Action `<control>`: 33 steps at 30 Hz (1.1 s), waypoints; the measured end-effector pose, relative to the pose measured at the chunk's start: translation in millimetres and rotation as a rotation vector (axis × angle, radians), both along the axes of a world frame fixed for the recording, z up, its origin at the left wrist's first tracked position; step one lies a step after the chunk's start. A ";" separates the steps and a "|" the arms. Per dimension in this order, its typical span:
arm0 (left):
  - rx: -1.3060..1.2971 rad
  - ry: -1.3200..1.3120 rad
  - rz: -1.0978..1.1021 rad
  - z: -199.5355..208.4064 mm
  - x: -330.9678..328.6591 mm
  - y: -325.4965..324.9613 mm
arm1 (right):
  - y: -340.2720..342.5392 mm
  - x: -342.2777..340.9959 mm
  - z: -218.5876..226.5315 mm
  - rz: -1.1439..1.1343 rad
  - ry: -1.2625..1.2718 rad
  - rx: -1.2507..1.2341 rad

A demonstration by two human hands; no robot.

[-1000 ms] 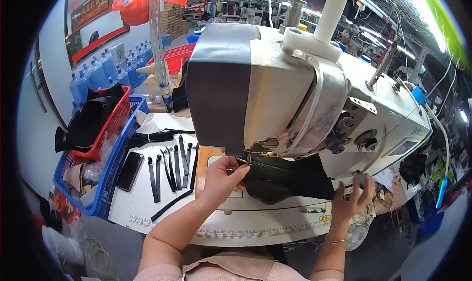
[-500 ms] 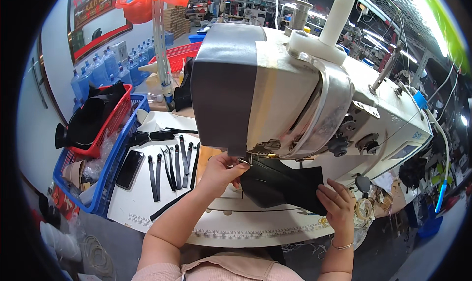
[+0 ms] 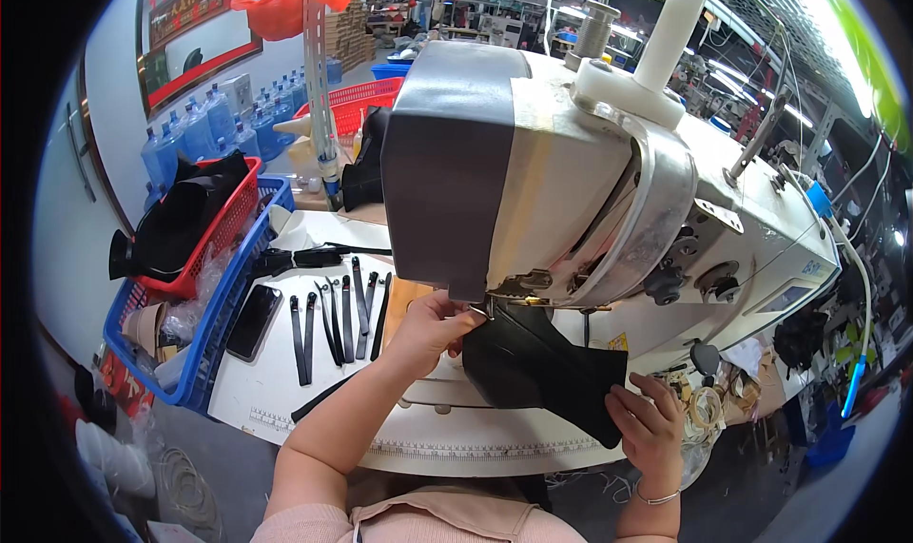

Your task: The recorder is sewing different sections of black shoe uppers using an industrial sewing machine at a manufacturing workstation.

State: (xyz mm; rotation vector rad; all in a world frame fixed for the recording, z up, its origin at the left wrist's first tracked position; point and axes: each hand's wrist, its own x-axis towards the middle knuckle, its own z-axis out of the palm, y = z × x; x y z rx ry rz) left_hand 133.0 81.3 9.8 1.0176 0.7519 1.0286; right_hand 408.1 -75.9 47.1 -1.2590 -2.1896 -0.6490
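Note:
A black boot-upper-shaped leather piece (image 3: 547, 367) lies under the head of a sewing machine (image 3: 571, 182), its wide end reaching right over the table's front part. Close beside the needle area, my left hand (image 3: 433, 334) pinches the piece's left edge, with a small shiny metal part at the fingertips. At the other end, my right hand (image 3: 649, 419) has its loosely curved fingers on the edge of the leather; its thumb is hidden. Machine parts cover the exact stitching spot.
Left of my left arm lie several black straps (image 3: 347, 319) and a phone (image 3: 254, 322) on the white table (image 3: 238, 391). A blue basket (image 3: 185, 372) and a red basket (image 3: 223, 224) with black pieces stand farther left. Tape rolls (image 3: 704, 407) are at right.
The wide end of the leather piece has swung downward toward me, with my right hand slightly lower on its edge. My left hand keeps its pinch by the needle. The whole view has shifted slightly.

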 end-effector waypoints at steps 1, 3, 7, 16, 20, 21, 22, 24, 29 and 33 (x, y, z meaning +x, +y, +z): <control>0.000 -0.001 0.002 2.9 0.0 -2.0 | -0.6 -0.7 -0.2 0.003 0.002 -0.002; -0.001 -0.002 0.006 4.4 -1.0 -2.2 | -0.3 -2.0 0.2 0.009 0.000 -0.003; 0.015 0.022 -0.030 6.1 -6.5 -4.5 | -1.8 -5.3 -0.9 0.034 0.007 0.024; 0.193 -0.074 0.096 -5.3 7.3 -20.2 | -6.9 -33.3 -11.9 0.255 0.186 -0.146; 0.217 -0.037 0.097 -3.8 7.4 -18.7 | 0.6 -36.0 -13.3 0.209 0.143 -0.268; 0.195 -0.027 0.081 -2.4 6.3 -18.6 | 1.4 -37.8 -14.6 0.221 0.146 -0.254; 0.195 -0.027 0.079 -1.4 5.7 -18.1 | 1.0 -38.9 -16.1 0.219 0.146 -0.254; 0.204 0.002 0.073 0.8 4.8 -17.0 | -0.5 -40.7 -18.5 0.186 0.081 -0.242; 0.198 0.053 0.050 6.4 3.5 -13.6 | 0.9 -46.3 -20.2 0.183 0.051 -0.188; 0.157 0.032 0.050 1.2 0.1 -8.8 | -1.3 -52.4 -16.1 0.206 0.022 -0.192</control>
